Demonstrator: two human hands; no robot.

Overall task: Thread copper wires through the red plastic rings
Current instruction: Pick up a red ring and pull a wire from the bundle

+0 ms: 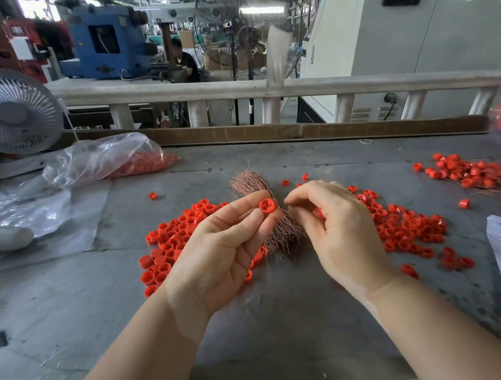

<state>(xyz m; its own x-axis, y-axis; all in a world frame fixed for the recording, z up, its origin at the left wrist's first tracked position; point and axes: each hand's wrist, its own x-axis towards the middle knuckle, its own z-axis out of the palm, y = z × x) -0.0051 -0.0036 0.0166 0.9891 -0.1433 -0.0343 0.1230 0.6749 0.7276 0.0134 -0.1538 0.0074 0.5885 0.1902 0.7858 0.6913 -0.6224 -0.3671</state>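
Left hand [218, 245] pinches a light, stiff ring [268, 205] by its rim; right hand [331, 219] fingers pinch together, probably on one fine, bendy wire I can't make out.

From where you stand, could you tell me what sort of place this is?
Most likely a factory floor with a hand-assembly bench. Loose red plastic rings and a copper wire bundle cover the worktable, and beyond the railing stand a blue machine and an industrial pedestal fan.
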